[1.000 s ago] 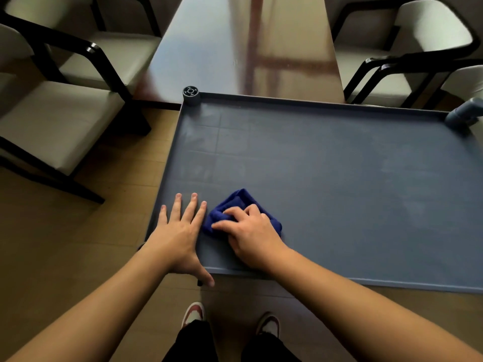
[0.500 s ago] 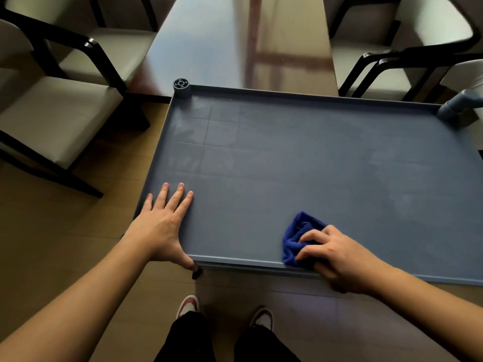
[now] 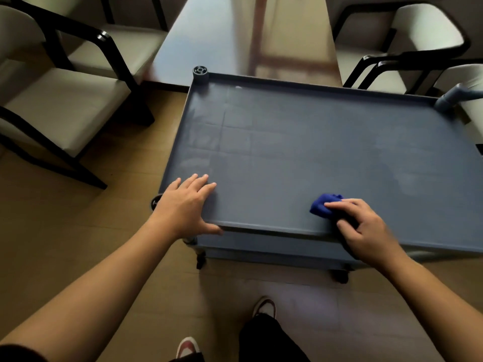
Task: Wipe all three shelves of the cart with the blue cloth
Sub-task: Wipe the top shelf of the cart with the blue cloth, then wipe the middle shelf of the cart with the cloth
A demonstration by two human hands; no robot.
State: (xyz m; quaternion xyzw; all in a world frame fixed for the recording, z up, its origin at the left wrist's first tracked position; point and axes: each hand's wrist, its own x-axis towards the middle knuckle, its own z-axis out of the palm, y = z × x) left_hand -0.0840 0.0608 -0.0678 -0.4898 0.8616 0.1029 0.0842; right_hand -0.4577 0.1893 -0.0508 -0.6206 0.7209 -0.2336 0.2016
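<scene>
The grey cart's top shelf (image 3: 300,142) fills the middle of the head view, a flat tray with a low rim. My right hand (image 3: 366,228) presses a crumpled blue cloth (image 3: 324,205) onto the shelf close to its near rim, right of centre. My left hand (image 3: 188,205) lies flat with fingers spread on the near left corner, thumb over the rim. A lower shelf edge (image 3: 261,249) shows just under the near rim; the rest of the lower shelves is hidden.
A long glossy table (image 3: 245,35) butts against the cart's far side. Black-framed chairs with pale cushions stand at the left (image 3: 60,105) and at the far right (image 3: 418,40). My shoes (image 3: 264,307) stand on the floor below the cart. A grey cart handle (image 3: 454,96) sticks out at the far right corner.
My right hand has slid the blue cloth rightwards along the near rim, from beside my left hand to right of centre. My left hand stayed on the near left corner.
</scene>
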